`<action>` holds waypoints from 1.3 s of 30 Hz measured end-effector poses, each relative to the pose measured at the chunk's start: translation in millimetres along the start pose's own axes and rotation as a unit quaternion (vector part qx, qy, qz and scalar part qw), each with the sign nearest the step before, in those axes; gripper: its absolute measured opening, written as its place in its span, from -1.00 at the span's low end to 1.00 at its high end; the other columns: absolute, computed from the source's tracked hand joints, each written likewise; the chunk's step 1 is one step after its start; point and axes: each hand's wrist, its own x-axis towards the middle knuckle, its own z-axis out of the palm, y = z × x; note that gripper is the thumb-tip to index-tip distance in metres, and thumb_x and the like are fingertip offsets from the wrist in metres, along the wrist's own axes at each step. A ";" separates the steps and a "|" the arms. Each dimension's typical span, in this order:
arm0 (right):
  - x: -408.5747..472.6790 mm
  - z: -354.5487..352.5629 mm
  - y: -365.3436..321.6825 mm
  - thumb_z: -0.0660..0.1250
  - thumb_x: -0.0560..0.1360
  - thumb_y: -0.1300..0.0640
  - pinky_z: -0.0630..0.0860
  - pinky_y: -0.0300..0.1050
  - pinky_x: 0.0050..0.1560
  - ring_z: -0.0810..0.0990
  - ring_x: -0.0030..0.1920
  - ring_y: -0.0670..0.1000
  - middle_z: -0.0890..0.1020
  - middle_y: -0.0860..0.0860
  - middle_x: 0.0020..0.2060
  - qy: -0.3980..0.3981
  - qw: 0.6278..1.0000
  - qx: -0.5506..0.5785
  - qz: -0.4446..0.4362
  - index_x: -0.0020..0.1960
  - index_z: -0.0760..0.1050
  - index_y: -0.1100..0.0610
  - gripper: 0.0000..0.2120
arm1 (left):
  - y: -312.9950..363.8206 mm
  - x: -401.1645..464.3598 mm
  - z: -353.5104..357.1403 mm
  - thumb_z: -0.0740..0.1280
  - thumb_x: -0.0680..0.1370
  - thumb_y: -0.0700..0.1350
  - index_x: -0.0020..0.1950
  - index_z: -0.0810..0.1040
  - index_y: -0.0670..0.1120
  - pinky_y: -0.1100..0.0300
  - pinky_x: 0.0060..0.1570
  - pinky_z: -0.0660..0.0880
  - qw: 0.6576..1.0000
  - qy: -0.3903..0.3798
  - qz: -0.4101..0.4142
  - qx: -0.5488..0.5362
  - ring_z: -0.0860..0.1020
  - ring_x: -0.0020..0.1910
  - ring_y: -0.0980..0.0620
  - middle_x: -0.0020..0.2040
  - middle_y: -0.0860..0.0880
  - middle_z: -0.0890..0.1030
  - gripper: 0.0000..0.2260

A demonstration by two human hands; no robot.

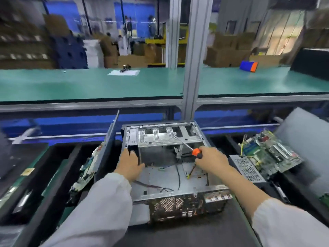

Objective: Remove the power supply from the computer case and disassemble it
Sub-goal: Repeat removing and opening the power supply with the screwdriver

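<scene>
An open grey computer case [178,180] lies flat in front of me, its perforated rear panel towards me and loose cables on its bare floor. My left hand [130,163] grips the case's left inner wall by the drive bay. In my right hand [211,160] is a screwdriver with an orange and black handle [197,153]; its shaft points up and left to the drive cage [169,135]. A perforated silver box [246,168], possibly the power supply, lies outside the case to the right.
A green motherboard [270,154] leans against a grey panel [302,129] at the right. More circuit boards [85,172] and a case side panel [108,143] stand to the left. A green shelf [89,84] with an aluminium post [194,59] runs across behind.
</scene>
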 end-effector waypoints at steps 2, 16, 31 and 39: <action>25.5 0.7 9.5 0.24 0.50 0.07 0.37 -0.12 -0.20 0.58 -0.04 0.14 0.58 0.08 -0.04 0.043 0.996 -0.073 0.002 0.06 0.46 0.11 -0.83 | -4.4 17.7 6.1 0.20 0.65 -0.04 0.45 0.17 -0.33 0.04 0.38 0.28 0.998 0.010 -0.054 -0.002 0.31 0.41 -0.20 0.45 -0.27 0.25 -0.50; 119.3 21.1 45.7 0.24 0.54 0.06 0.43 -0.11 -0.16 0.60 -0.02 0.14 0.56 0.09 -0.02 -0.027 0.993 -0.116 0.022 0.08 0.49 0.13 -0.81 | -40.7 95.3 10.0 0.41 0.55 -0.11 0.33 0.40 -0.22 0.14 0.19 0.38 0.934 0.004 -0.143 -0.327 0.48 0.26 -0.11 0.30 -0.15 0.52 -0.59; 156.4 11.4 59.6 0.29 0.49 -0.09 0.29 -0.21 -0.42 0.40 -0.38 -0.08 0.43 -0.01 -0.35 -0.169 0.985 0.013 0.030 -0.26 0.31 0.09 -0.69 | -31.8 114.0 -16.3 0.29 0.47 -0.31 0.01 0.39 -0.21 0.12 -0.19 0.39 0.909 -0.071 -0.242 -0.331 0.44 -0.14 -0.13 -0.09 -0.19 0.44 -0.85; 142.0 7.5 77.9 0.29 0.47 -0.10 0.25 -0.21 -0.45 0.37 -0.41 -0.09 0.43 -0.05 -0.36 -0.094 0.995 0.027 -0.007 -0.27 0.29 0.06 -0.69 | -23.8 97.8 -19.6 0.19 0.47 -0.46 -0.09 0.53 -0.25 0.14 -0.19 0.45 0.890 -0.055 -0.182 -0.413 0.52 -0.16 -0.16 -0.20 -0.19 0.56 -0.81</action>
